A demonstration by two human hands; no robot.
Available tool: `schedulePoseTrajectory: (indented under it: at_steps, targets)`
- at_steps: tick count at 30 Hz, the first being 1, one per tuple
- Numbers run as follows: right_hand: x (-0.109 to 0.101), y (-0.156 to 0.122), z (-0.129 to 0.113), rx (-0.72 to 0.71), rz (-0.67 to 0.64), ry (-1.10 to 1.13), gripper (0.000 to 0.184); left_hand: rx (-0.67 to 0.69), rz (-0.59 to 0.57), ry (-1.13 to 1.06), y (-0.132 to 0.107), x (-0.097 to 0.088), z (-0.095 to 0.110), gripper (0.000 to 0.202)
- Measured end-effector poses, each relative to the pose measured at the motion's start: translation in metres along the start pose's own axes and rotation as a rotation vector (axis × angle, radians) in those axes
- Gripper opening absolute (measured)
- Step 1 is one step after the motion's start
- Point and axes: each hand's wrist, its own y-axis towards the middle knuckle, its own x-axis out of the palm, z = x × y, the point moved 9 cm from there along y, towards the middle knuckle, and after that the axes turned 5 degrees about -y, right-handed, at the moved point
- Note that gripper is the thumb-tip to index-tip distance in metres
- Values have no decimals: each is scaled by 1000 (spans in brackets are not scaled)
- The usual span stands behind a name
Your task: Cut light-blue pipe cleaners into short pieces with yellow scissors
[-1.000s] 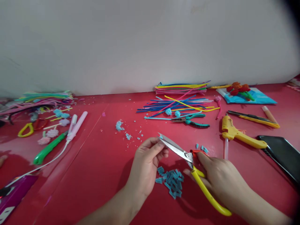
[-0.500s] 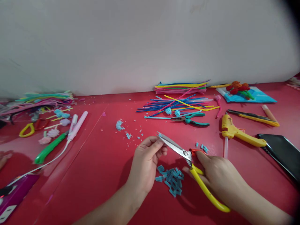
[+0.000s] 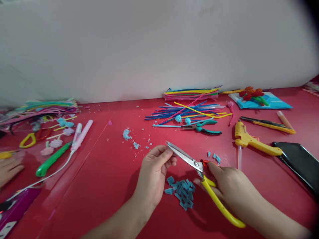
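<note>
My right hand (image 3: 230, 184) grips a pair of scissors (image 3: 185, 156) with one yellow and one red handle. The blades point up and left, nearly closed. Thumb and fingers of my left hand (image 3: 158, 162) are pinched together right at the blade tips. Whatever is between them is too small or hidden to make out. Beneath the scissors lies a pile of small blue cut pieces (image 3: 184, 192). A few more blue pieces (image 3: 216, 158) rest beside the red handle. Light-blue fluff trimmings (image 3: 126, 134) are scattered beyond my left hand.
Loose pipe cleaners (image 3: 184, 111), teal pliers (image 3: 204, 127), a yellow glue gun (image 3: 245, 137) and a black phone-like slab (image 3: 296, 159) lie beyond and right. At left are a pink heating wand (image 3: 83, 134), a green-handled tool (image 3: 53, 159) and another person's hand (image 3: 10, 169).
The other person's hand has come further into view at the left edge, beside something yellow. A bit of light blue at the blade tips no longer shows. My own hands have barely moved.
</note>
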Motion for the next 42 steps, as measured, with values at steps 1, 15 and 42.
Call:
schedulePoseTrajectory:
  at_steps: [1,15,42]
  targets:
    - [0,0,0,2,1,1,25,3,-4,2,0,0,1,4]
    - [1,10,7,198,-111,724,23,-219,-215,65,-11,24,-24,5]
    - [-8,6,3,226,-79,983,12,-200,-256,578,-23,33,-39,10]
